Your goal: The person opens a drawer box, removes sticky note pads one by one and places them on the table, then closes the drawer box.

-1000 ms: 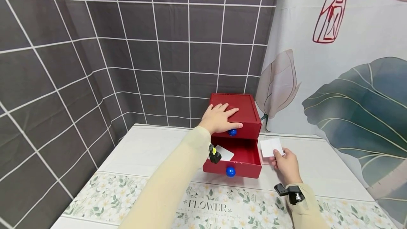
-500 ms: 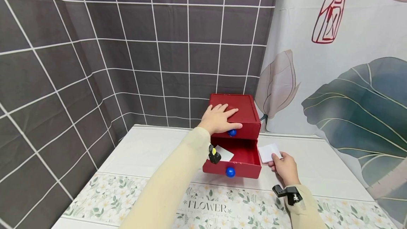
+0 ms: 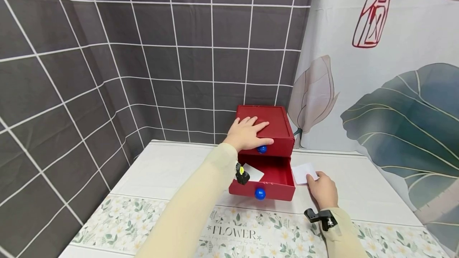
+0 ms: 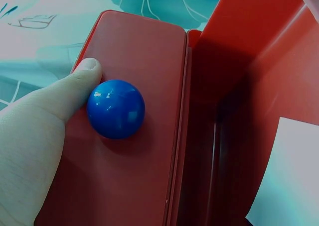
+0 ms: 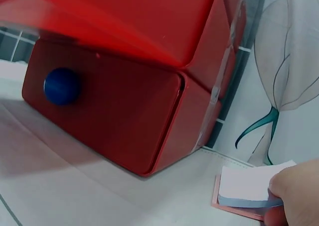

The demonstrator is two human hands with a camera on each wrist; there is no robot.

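My left hand (image 3: 246, 134) rests with spread fingers on the red drawer box (image 3: 274, 118). Its thumb lies along the front edge, beside the blue knob (image 4: 116, 109) of the upper drawer. Below, a red drawer (image 3: 287, 172) stands pulled out, with a white piece of paper (image 3: 255, 173) lying inside. To the right of the box, my right hand (image 3: 323, 189) pinches a white paper pad (image 5: 249, 182), thumb on top. The pad lies over a pink sheet or pad (image 5: 239, 209) low at the tabletop; whether they touch is unclear.
Under the pulled-out drawer, the right wrist view shows another closed drawer (image 5: 119, 111) with a blue knob (image 5: 62, 86). A dark gridded curtain (image 3: 193, 67) hangs behind and at the left, a white printed one (image 3: 333, 102) at the right. Flower-patterned cloth (image 3: 122, 218) covers the table front.
The white pad, earlier held raised and tilted toward the camera, has come down flatter and slightly left over the pink one. My left hand and the drawers have stayed put.
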